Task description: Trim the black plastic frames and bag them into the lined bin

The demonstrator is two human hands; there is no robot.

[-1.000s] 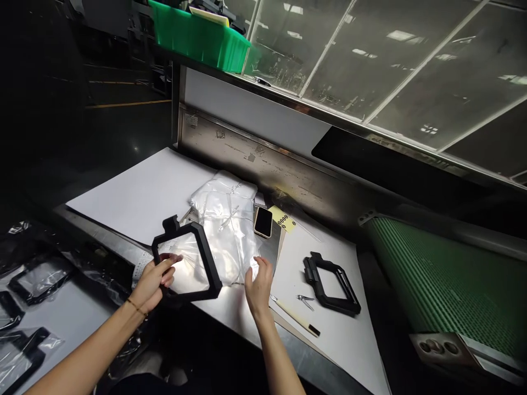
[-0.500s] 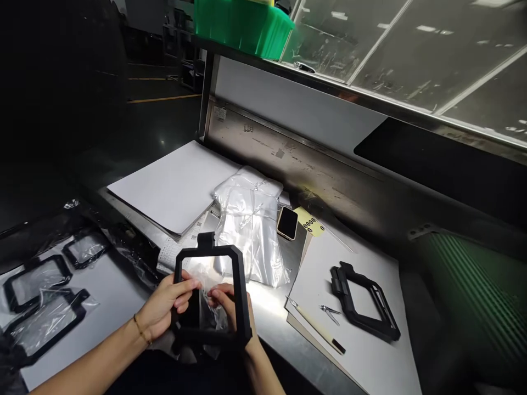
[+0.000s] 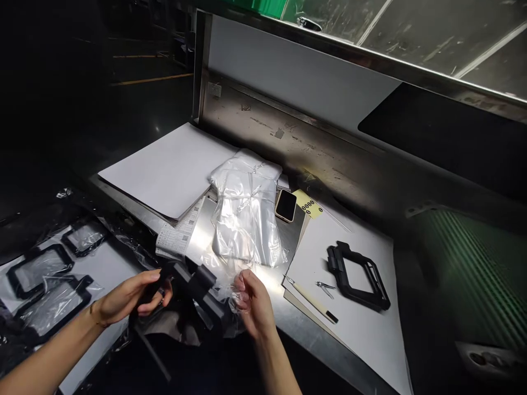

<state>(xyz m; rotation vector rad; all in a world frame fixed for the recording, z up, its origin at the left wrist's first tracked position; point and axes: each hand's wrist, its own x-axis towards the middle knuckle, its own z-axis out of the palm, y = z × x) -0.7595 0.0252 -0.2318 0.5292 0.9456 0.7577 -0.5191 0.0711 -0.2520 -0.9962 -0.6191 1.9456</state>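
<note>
My left hand (image 3: pixel 134 296) grips one end of a black plastic frame (image 3: pixel 201 288), which is tilted almost edge-on and blurred by motion. A clear plastic bag (image 3: pixel 227 282) is bunched at the frame's right end. The fingers of my right hand (image 3: pixel 255 307) are closed on that bag; how far it covers the frame I cannot tell. Just beyond lies a tied stack of clear plastic bags (image 3: pixel 247 219). To the right, another black frame (image 3: pixel 358 280) lies unbagged on a white sheet (image 3: pixel 370 356), beside a cream-handled knife (image 3: pixel 310 299) and small nippers (image 3: pixel 325 288).
At the left, several bagged black frames (image 3: pixel 41 269) lie on a white surface. White board sheets (image 3: pixel 164 170) and a printed form (image 3: pixel 177 233) sit at the back left. A phone (image 3: pixel 286 206) and yellow label sheet (image 3: pixel 310 206) lie near the metal back panel (image 3: pixel 263 123). A shelf edge (image 3: pixel 329 41) overhangs.
The frame has swung from facing me to nearly edge-on. My left hand has moved left, and my right hand has come from behind the frame to its right end, with the bag.
</note>
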